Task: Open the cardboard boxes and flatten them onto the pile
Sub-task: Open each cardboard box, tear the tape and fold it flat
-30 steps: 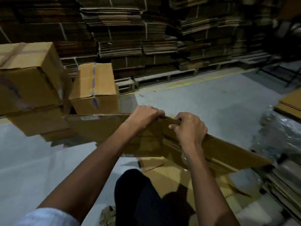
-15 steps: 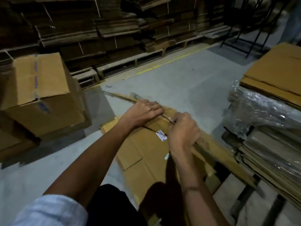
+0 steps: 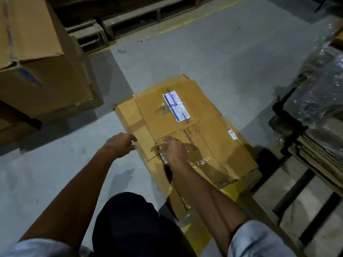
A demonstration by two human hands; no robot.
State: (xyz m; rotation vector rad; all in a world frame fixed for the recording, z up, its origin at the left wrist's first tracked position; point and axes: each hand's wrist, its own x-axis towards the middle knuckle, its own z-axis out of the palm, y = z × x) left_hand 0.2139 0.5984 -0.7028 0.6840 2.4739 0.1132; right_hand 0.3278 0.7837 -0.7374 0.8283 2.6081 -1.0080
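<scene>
Flattened brown cardboard box [image 3: 185, 127], topmost on floor pile: right hand [image 3: 174, 151] released, resting on it; left hand [image 3: 118, 145] released at its left edge.

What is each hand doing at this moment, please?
Left hand: fingers loosely curled at the edge of the flattened box, holding nothing clearly; grip cannot be told.
Right hand: open, fingers resting on the flattened box.

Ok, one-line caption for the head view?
Both hands press a flattened cardboard box onto the floor pile.
</scene>
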